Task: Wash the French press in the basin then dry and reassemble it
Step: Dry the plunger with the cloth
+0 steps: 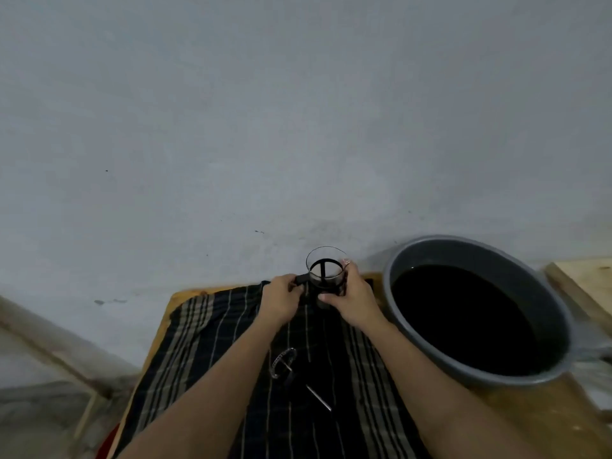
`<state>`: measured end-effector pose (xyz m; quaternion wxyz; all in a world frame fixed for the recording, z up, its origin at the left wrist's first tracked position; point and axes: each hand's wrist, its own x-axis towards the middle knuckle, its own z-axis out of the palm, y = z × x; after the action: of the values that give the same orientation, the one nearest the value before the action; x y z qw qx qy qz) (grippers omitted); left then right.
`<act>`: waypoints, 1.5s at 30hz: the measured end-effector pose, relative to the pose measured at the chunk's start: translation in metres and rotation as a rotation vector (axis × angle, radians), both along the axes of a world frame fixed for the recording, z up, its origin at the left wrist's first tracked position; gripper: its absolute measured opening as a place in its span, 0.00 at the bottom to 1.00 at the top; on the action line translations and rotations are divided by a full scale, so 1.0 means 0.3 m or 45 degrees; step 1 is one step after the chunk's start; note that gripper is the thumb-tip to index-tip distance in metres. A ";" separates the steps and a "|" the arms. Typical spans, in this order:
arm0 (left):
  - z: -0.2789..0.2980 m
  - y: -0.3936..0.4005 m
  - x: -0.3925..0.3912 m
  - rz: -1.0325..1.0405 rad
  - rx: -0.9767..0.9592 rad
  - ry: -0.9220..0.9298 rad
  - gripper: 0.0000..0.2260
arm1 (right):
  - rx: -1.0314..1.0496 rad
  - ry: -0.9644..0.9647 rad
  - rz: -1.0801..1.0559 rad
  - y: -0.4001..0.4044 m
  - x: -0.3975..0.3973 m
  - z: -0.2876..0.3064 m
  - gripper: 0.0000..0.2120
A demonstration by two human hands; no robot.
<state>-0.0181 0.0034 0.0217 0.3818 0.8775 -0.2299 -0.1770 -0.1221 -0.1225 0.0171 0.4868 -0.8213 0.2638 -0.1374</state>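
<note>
The plunger rod lies near me on the cloth, while beyond it my left hand grips the handle and my right hand wraps the upright glass pot.

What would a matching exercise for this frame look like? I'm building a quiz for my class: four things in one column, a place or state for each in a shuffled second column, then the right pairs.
Things:
1. glass carafe
2. basin
3. plunger filter and rod
4. striped cloth

Places or states:
A. lying loose on the cloth, between the forearms
B. spread over the wooden table
C. held upright by the left hand and right hand
D. at the right, filled with dark liquid

Pairs: 1-C, 2-D, 3-A, 4-B
</note>
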 end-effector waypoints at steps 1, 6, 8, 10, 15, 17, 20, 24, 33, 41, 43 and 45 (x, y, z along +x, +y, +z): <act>-0.010 -0.011 0.024 0.007 0.018 0.002 0.09 | -0.011 0.003 0.018 -0.013 0.030 -0.011 0.38; -0.087 -0.062 0.132 0.067 0.087 0.062 0.09 | 0.025 0.067 0.061 -0.070 0.149 -0.089 0.38; -0.109 -0.070 0.138 0.055 0.127 0.056 0.09 | 0.036 0.105 0.050 -0.083 0.160 -0.125 0.39; -0.121 -0.071 0.131 0.043 0.164 0.048 0.10 | 0.055 0.131 0.046 -0.087 0.160 -0.149 0.39; -0.115 -0.082 0.122 0.087 0.181 0.084 0.11 | 0.074 0.158 0.040 -0.096 0.167 -0.158 0.39; -0.102 -0.085 0.117 0.096 0.195 0.107 0.12 | 0.062 0.234 0.041 -0.095 0.176 -0.157 0.37; -0.067 -0.065 0.079 0.110 0.224 0.163 0.17 | 0.070 0.383 0.002 -0.078 0.159 -0.142 0.36; -0.031 0.023 0.020 0.134 0.266 0.120 0.21 | 0.057 0.411 -0.006 -0.034 0.057 -0.093 0.24; -0.086 0.282 -0.222 0.427 0.193 0.281 0.31 | -0.061 0.604 0.177 0.223 -0.294 -0.127 0.19; -0.130 0.262 -0.382 0.652 -0.292 0.979 0.22 | -0.212 0.705 0.126 0.385 -0.352 -0.192 0.09; -0.112 0.261 -0.424 0.672 -0.410 1.110 0.22 | -0.124 0.641 0.036 0.397 -0.375 -0.207 0.10; -0.101 0.270 -0.454 0.673 -0.502 1.230 0.25 | 0.100 0.552 -0.071 0.404 -0.403 -0.203 0.11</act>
<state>-0.1543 0.0844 -0.0086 0.6306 0.6373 0.1686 -0.4097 -0.2431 -0.0013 -0.0438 0.4462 -0.8046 0.3899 0.0392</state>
